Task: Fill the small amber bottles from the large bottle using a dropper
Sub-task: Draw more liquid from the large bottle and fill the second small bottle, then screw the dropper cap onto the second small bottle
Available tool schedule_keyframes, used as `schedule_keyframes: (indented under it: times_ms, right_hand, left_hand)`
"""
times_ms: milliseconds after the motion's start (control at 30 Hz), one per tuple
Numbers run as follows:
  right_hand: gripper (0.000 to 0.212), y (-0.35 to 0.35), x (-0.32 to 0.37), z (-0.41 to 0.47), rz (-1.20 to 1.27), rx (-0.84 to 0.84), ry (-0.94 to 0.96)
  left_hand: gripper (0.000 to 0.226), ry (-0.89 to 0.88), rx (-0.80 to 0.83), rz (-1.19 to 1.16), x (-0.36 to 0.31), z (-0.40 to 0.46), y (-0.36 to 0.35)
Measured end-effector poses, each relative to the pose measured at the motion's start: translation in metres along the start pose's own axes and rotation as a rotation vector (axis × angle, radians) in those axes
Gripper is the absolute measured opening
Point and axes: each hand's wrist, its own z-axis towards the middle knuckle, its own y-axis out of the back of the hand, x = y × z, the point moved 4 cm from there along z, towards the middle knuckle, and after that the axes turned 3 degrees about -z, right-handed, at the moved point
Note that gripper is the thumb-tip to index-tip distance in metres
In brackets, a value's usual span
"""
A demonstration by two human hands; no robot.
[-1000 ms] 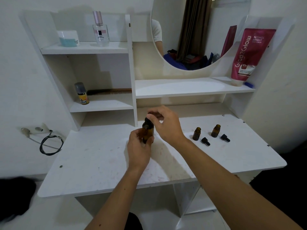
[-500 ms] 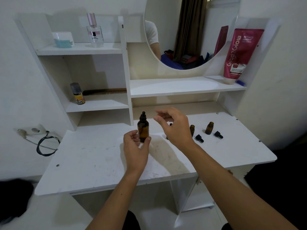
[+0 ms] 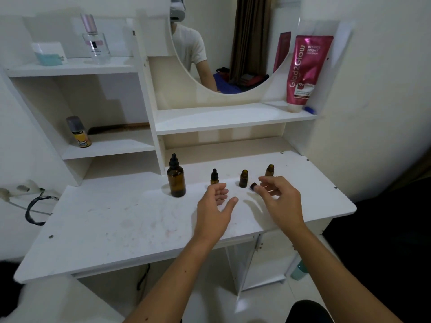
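three small amber glass bottles [image 3: 243, 178] mid-frame on the white desk [image 3: 116, 220], large amber dropper bottle [image 3: 176, 179] left of them. your left hand [image 3: 215, 207] hovers relaxed, holding nothing; your right hand [image 3: 281, 201] touches a black cap [image 3: 253, 186].

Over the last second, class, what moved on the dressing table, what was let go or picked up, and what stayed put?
The left hand let go of the large bottle, which now stands alone with its dropper cap on. The right hand left that cap, moved right and now touches a loose black cap; whether it pinches it is unclear. The capped small bottle and the two open small bottles stayed upright in their row.
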Motion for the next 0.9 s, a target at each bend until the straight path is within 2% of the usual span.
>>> schedule_keyframes:
  times_ms: [167, 300, 500, 633, 700, 900]
  right_hand:
    - [0.032, -0.004, -0.028, 0.004, -0.122, 0.06, -0.094]
    - [0.04, -0.014, -0.035, 0.013, -0.149, 0.112, -0.155]
    - [0.023, -0.019, -0.039, 0.017, -0.231, 0.1, -0.136]
    - [0.013, -0.005, -0.038, 0.012, -0.001, -0.044, -0.175]
    - [0.015, 0.002, -0.037, 0.013, 0.129, -0.082, -0.187]
    - [0.021, 0.011, -0.019, 0.03, 0.236, -0.091, -0.075]
  left_hand:
    - [0.055, -0.021, 0.101, 0.051, -0.003, 0.014, -0.028]
    - [0.059, -0.026, 0.113, 0.094, 0.002, 0.028, -0.041]
    - [0.055, -0.029, 0.081, 0.104, 0.002, 0.047, -0.054]
    - [0.043, -0.037, 0.047, 0.094, -0.001, 0.053, -0.057]
    - [0.036, -0.028, 0.031, 0.084, -0.001, 0.055, -0.057]
    - [0.029, -0.013, 0.023, 0.072, 0.001, 0.057, -0.057]
